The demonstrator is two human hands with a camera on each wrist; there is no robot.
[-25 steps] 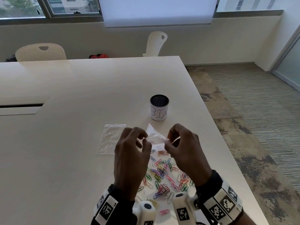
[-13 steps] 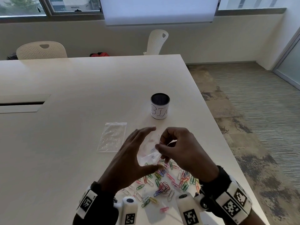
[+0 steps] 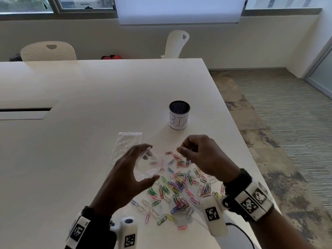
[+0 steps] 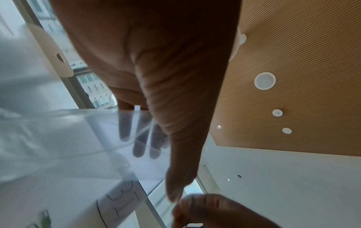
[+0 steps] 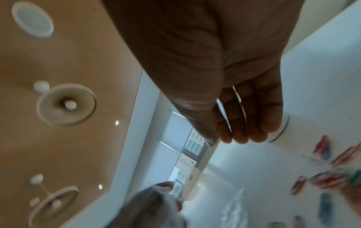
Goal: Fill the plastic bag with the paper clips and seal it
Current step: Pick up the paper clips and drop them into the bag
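Note:
A small clear plastic bag is held up by my left hand, thumb below and fingers above it. The left wrist view shows the bag spread in front of those fingers. My right hand hovers just right of the bag, fingers curled. In the right wrist view a thin pale paper clip lies across its fingers. A heap of coloured paper clips is scattered on the white table under and between both hands.
A second clear bag lies flat on the table left of the hands. A white cup with a dark mesh rim, marked "BIN", stands behind them. The table's right edge is close. White chairs stand at the far side.
A second ago both hands pinched the bag together. The right hand has let go and drawn right over the clips; the left hand now holds the bag alone, lower and further left.

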